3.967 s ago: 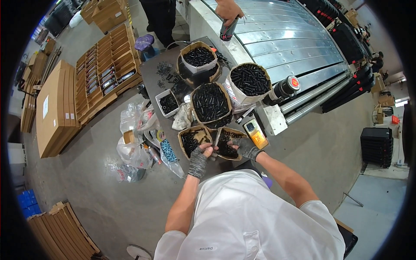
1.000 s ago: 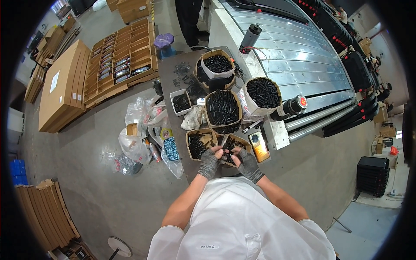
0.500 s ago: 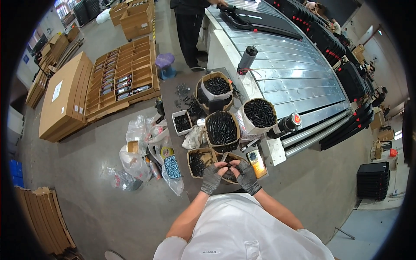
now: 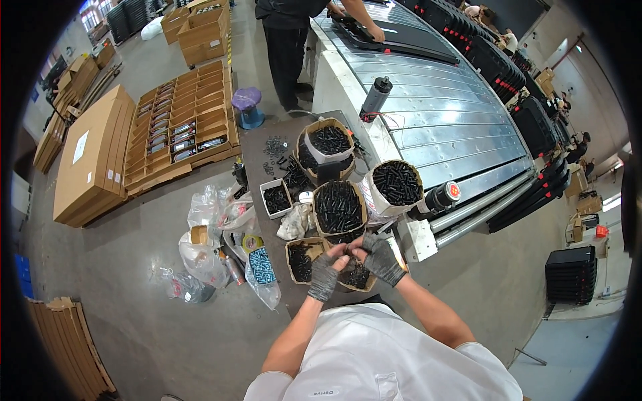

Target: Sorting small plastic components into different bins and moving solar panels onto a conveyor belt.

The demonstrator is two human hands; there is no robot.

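Observation:
My left hand (image 4: 325, 274) and my right hand (image 4: 383, 259), both in grey gloves, meet fingertip to fingertip over two small cardboard boxes. Between the fingers they pinch a small black part (image 4: 348, 252); its shape is too small to make out. The left box (image 4: 299, 260) and the right box (image 4: 356, 276) hold loose black parts. Just beyond stand three round cardboard tubs of black cylindrical parts: one in the middle (image 4: 338, 206), one at the right (image 4: 396, 183), one further back (image 4: 327, 143).
A silver roller table (image 4: 435, 123) runs along the right, bearing a dark bottle (image 4: 374, 97) and a red-capped bottle (image 4: 442, 197). Another person (image 4: 291, 37) handles a black panel (image 4: 396, 37) at its far end. Plastic bags (image 4: 212, 224), a purple stool (image 4: 246, 105) and compartmented cartons (image 4: 179, 127) lie left.
My hands rose out of the two small boxes and came together on a small part. The view shifted, and a person at the far end of the table came into it.

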